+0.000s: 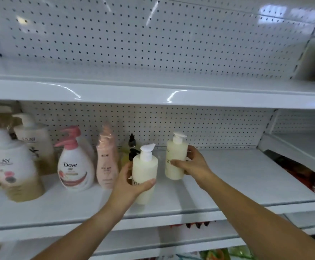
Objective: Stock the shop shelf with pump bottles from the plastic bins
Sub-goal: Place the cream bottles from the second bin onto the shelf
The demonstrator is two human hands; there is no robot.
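Head view, shelf: the white middle shelf (227, 177) has open board to the right of the hands; its left part already carries stock.
Head view, left hand: the left hand (128, 184) wraps the near cream pump bottle (145, 173) low on its body, thumb across the front and fingers curled round the back.
Head view, right hand: the right hand (194, 166) holds the far cream pump bottle (175, 156) at mid-body, fingers (191, 150) curled behind and thumb in front.
Where the bottles are: both are upright over the shelf, the far one deeper in and near the pegboard back (209, 126). Whether either base touches the board I cannot tell.
Neighbours: two dark-capped yellow bottles (131, 145) stand just behind the left hand; left of them are a pink bottle (107, 162), a Dove bottle (74, 167) and two large Olay bottles (12, 166).
Bins: not in view.
Step in hand: likely setting the pair down as a front-and-back file beside the yellow bottles.
Doing it well: land each base flat before letting go, keep the pump spouts and labels facing forward, and slide the near bottle in without knocking the dark caps behind it.
Risk: tall, narrow bottles may tip if released on a tilt.
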